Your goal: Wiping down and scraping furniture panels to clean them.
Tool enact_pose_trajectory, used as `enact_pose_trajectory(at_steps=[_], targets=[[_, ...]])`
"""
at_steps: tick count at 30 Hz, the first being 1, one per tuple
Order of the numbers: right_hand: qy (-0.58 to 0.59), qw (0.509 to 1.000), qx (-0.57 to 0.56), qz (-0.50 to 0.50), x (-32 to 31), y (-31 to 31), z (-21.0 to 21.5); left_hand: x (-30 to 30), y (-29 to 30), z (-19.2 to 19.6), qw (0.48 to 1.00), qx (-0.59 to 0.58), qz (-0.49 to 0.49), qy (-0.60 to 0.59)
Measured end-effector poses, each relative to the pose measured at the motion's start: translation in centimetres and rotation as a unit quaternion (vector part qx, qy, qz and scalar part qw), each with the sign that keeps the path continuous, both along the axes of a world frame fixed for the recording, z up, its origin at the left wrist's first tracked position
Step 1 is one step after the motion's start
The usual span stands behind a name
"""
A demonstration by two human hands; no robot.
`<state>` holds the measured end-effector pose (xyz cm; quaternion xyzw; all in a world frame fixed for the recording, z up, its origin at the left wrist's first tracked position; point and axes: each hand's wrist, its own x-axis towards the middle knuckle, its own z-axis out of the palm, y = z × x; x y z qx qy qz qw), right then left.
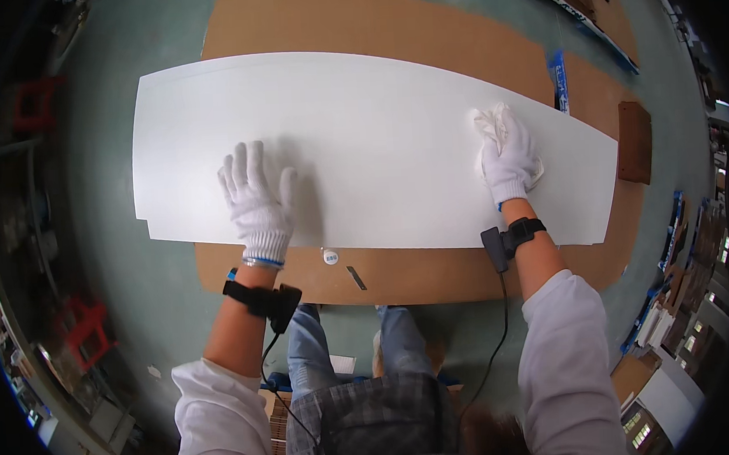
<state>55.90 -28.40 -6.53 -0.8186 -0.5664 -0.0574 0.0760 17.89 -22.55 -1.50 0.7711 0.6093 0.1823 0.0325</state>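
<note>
A long white panel (376,136) lies flat on a brown cardboard sheet (400,275). My left hand (256,200), in a white knit glove, presses flat on the panel near its front edge with fingers spread. My right hand (509,158), also gloved, rests on the panel's right part and holds a crumpled white cloth (491,122) against the surface. Both wrists wear black straps with cables.
A small white round cap (331,256) and a dark narrow blade-like tool (356,278) lie on the cardboard near the panel's front edge. A brown board (634,142) sits at the right. Blue-and-white packs (560,77) lie at the far right. The floor is green.
</note>
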Motion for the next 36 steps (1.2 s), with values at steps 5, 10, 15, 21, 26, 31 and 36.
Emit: enact_pose_trajectory(at_steps=[5, 10, 15, 21, 26, 31, 36], targets=[[0.338, 0.897, 0.061, -0.277, -3.2, 5.2, 3.9, 0.3, 3.3, -2.4, 0.991, 0.026, 0.099, 0.085], [0.283, 0.938, -0.120, -0.159, -11.3, 14.2, 5.8, 1.2, 3.2, -2.3, 0.992, -0.043, 0.110, 0.049], [0.203, 0.943, -0.248, -0.090, -14.2, 18.1, 6.6, 1.4, 3.1, -2.2, 0.990, -0.069, 0.115, 0.048], [0.181, 0.943, -0.268, -0.075, -6.9, 16.4, 6.3, 1.3, 3.8, -1.1, 0.988, -0.103, 0.112, 0.030], [0.138, 0.940, -0.314, -0.001, -13.6, 19.7, 7.1, 1.3, 3.9, -1.4, 0.989, -0.085, 0.110, 0.045], [0.125, 0.971, -0.202, -0.026, -8.5, 15.6, 6.1, 0.9, 4.3, -0.8, 0.988, -0.109, 0.109, 0.031], [0.149, 0.963, -0.186, -0.126, -10.3, 15.1, 6.3, 1.2, 4.1, -0.8, 0.988, -0.109, 0.107, 0.037]])
